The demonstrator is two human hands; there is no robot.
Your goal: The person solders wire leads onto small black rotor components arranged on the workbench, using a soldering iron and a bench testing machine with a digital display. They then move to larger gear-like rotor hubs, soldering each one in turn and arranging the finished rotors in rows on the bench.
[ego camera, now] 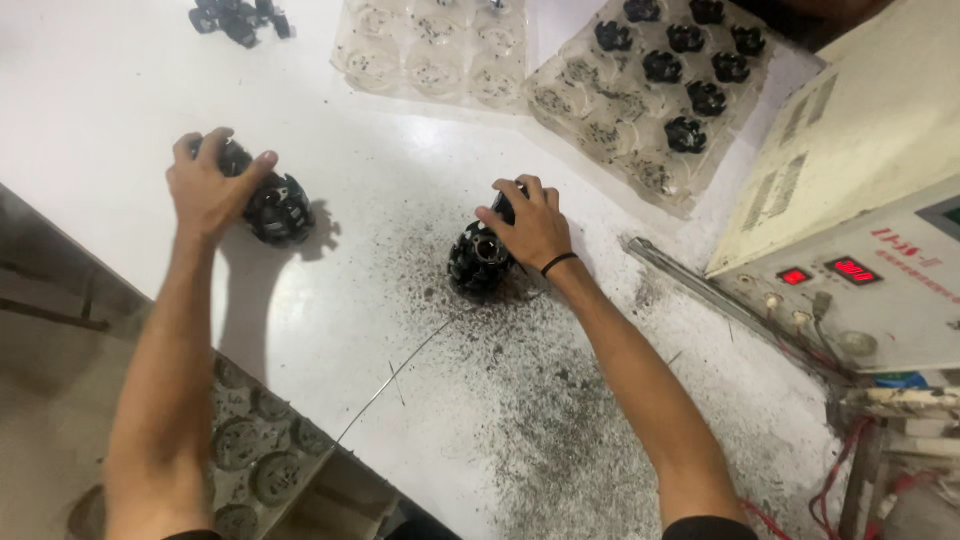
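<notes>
A person is working at a white tabletop [400, 180] dusted with dark filings, both bare hands busy. The left hand [212, 185] is clamping its fingers [262, 160] over a cluster of black, slotted, ring-shaped metal parts [275, 208] toward the left of the surface, while the right hand [533, 225], a black band at its wrist, is gripping a second black slotted cylindrical part [478, 260] near the middle, standing in the thickest patch of grit. At the far edge, two clear plastic blister trays are lying side by side: the left one [435, 50] mostly holding no parts, the right one [640, 100] holding black parts in its far pockets. A cream-coloured control box with red displays [850, 240] is sitting at the right. The left-hand cluster looks loosely stacked and could topple or scatter if the grip shifts; the loose filings could also let the right-hand part skid sideways under pressure.
</notes>
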